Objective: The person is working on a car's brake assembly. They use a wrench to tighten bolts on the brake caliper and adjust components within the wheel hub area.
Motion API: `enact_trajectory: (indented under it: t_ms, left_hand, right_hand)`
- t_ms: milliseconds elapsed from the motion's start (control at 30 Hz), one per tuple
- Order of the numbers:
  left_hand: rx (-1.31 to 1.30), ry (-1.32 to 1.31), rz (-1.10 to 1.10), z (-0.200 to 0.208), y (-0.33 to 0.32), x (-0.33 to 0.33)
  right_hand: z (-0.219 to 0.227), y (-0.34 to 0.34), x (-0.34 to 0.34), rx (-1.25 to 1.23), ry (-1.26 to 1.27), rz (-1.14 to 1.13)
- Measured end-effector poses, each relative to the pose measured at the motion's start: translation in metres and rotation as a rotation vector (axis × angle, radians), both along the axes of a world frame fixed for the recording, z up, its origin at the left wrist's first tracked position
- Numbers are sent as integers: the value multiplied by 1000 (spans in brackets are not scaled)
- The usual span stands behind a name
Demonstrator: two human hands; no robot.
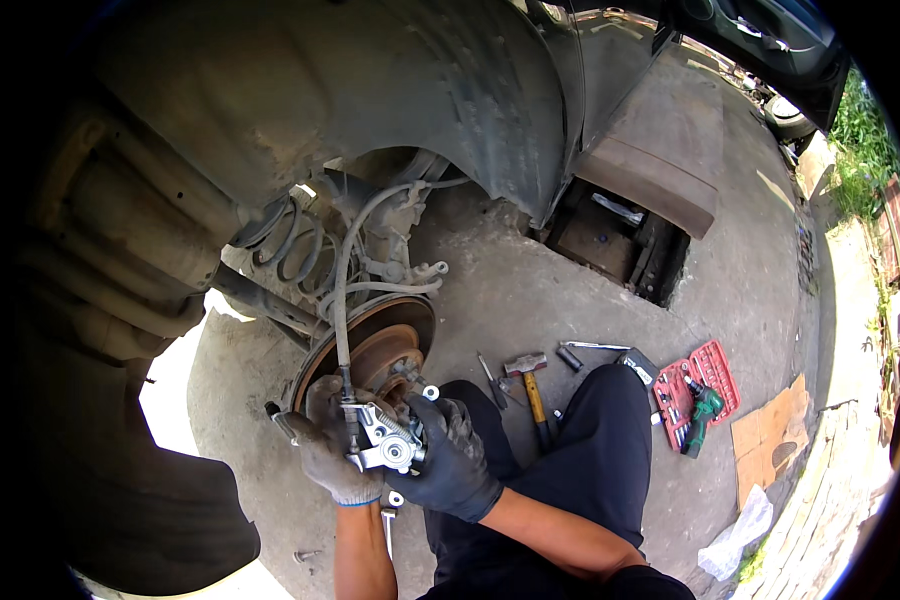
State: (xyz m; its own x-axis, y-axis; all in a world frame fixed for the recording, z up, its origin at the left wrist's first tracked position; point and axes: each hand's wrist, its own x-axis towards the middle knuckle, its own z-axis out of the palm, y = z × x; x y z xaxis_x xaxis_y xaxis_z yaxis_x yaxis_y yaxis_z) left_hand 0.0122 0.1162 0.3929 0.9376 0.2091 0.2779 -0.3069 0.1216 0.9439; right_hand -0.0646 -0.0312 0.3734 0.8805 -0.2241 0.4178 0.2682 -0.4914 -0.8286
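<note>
Fender side: from where I stand, a dusty dark wheel-arch liner (120,300) fills the left, curving overhead.
Suspension: a coil spring (292,232) shows under the arch, behind the brake parts.
Left hand: the grey-gloved left hand (332,445) is clamped on the caliper's left side, around where the hose comes in.
Brake hose: the brake hose (342,300) loops down from the arch to the caliper.
Brake disc: the rusty brake disc (380,350) stands just beyond the hands.
Caliper: the silver brake caliper (395,445) is held up between both hands, in front of the disc; I can't tell whether they touch.
Right hand: the black-gloved right hand (455,460) is closed around the caliper's right side.
Hammer: a yellow-handled hammer (535,400) lies on the concrete between the knees.
Socket case: a green cordless driver (705,406) rests across the open red socket case (718,362).
Far right: cardboard (765,435) lies flat near a clear plastic bag (738,533).
</note>
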Motion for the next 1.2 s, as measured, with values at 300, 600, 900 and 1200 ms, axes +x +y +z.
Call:
enact_trajectory:
  t_ms: [300, 600, 900, 1200]
  left_hand:
    - [-331, 309, 3, 25, -21, 3]
    - [-387, 316, -157, 20, -2, 9]
    - [-292, 294, -120, 30, 3, 3]
    - [-238, 293, -43, 20, 10, 8]
  right_hand:
    - [2, -10, -1, 66, 19, 92]
    - [21, -8, 0, 74, 68, 102]
    - [76, -34, 23, -625, -359, 238]
    - [62, -30, 79, -387, -472, 614]
